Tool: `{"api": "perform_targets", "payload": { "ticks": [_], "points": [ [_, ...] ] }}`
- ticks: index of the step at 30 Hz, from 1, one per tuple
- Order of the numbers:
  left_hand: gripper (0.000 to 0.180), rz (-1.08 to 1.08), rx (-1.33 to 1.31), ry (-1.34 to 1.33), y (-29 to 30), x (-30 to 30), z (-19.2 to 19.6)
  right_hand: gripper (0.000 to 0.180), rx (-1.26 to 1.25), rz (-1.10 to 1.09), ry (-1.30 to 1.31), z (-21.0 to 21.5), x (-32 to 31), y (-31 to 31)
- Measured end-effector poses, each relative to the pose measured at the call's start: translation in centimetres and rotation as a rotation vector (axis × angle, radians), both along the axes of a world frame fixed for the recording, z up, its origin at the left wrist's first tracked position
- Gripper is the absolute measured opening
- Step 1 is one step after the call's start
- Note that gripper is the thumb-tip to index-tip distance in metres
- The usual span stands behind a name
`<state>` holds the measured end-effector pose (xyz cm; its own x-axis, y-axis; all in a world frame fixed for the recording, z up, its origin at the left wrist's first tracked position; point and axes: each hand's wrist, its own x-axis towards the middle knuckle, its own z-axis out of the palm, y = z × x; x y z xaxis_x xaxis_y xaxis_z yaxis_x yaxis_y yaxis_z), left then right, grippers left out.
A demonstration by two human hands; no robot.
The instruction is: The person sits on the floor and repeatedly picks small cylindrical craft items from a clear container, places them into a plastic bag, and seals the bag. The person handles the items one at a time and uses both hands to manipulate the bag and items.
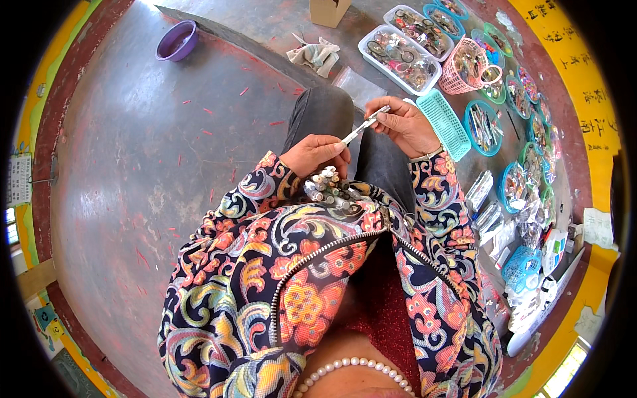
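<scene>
A home workshop for hand assembly, set on a bare concrete floor [133, 166]: from one to four o'clock lie white trays [398, 56], a pink basket [468, 66] and teal dishes [483, 126] of small metal parts, with a purple basin [177, 40] at eleven o'clock and painted yellow walls [587, 79] around

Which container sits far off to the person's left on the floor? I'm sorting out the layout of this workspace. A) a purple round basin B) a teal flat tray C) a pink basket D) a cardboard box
A: the purple round basin stands alone on the bare floor at upper left, while the pink basket, teal flat tray and cardboard box lie ahead or to the right.
</scene>
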<state>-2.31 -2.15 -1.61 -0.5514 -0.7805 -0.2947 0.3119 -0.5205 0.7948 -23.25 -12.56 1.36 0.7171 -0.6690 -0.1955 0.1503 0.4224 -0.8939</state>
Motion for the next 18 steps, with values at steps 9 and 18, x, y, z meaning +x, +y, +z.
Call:
{"api": "perform_targets", "payload": {
  "ticks": [9, 18],
  "points": [
    [0.031, 0.012, -0.027, -0.040, -0.1, -0.1, 0.2, 0.015, 0.037, -0.187, 0.208, -0.6, 0.3, 0.3],
    [0.031, 0.027, -0.013, -0.025, 0.0, -0.1, 0.1, 0.014, 0.077, -0.107, 0.121, 0.6, 0.6, 0.3]
  ]
}}
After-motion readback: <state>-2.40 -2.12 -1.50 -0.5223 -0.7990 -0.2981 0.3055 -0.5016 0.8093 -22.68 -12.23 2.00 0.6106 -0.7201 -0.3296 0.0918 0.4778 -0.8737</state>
